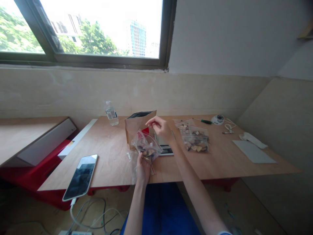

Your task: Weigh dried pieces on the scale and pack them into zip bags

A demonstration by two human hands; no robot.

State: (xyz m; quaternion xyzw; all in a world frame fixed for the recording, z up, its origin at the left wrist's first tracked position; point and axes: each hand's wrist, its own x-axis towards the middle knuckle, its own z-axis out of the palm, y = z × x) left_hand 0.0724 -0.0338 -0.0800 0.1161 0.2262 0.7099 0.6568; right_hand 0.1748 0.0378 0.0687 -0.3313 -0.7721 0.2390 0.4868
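Observation:
My left hand grips a clear zip bag from below, its fingers wrapped round the lower side. Brownish dried pieces and darker bits show through the plastic. Above the bag and to its right, my right hand is raised with the fingers bent together in a pinch; what they hold, if anything, is too small to make out. Behind both hands stands an open brown paper pouch with a dark lining. A flat white device with a dark display, like a small scale, lies partly hidden under my right hand and forearm.
Several filled zip bags lie right of the scale. Farther right are a green-handled screwdriver, a white dome camera with its cable, and a white sheet. A water bottle and a cabled phone are left.

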